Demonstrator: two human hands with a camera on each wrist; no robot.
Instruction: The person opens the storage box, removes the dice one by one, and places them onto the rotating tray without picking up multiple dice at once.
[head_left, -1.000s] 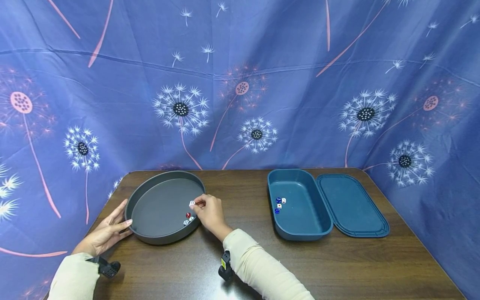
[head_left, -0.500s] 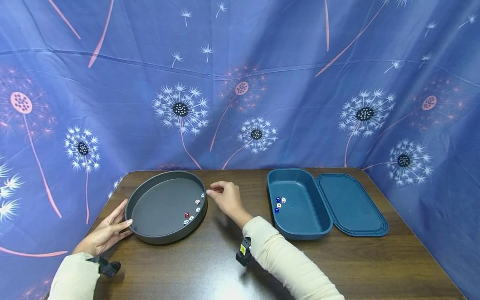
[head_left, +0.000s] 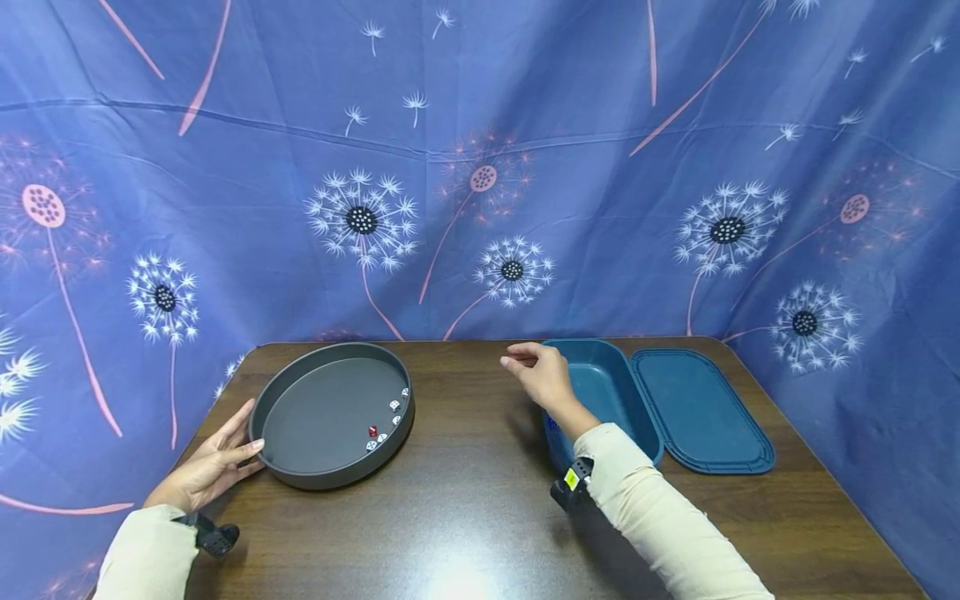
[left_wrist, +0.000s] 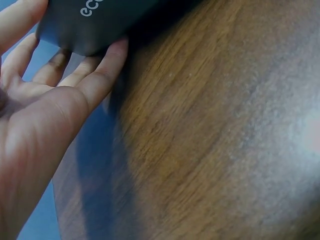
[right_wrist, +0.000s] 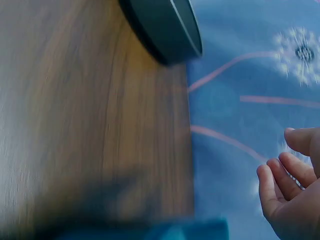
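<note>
Head view: the right hand hangs across the left side of the blue box, its fingers loosely bent, thumb apart from the fingertips, nothing visible between them. That hand and its sleeve hide part of the box; nearer than the fingers, a blue die peeks out. Past the box, right of the fingers, lies the blue lid. The left hand spreads its fingers against the round pan; to their right, inside it, sit five white dice and a red die. A broad stretch of tabletop separates pan and right fingers; beyond those fingers runs its far edge, before the patterned curtain.
</note>
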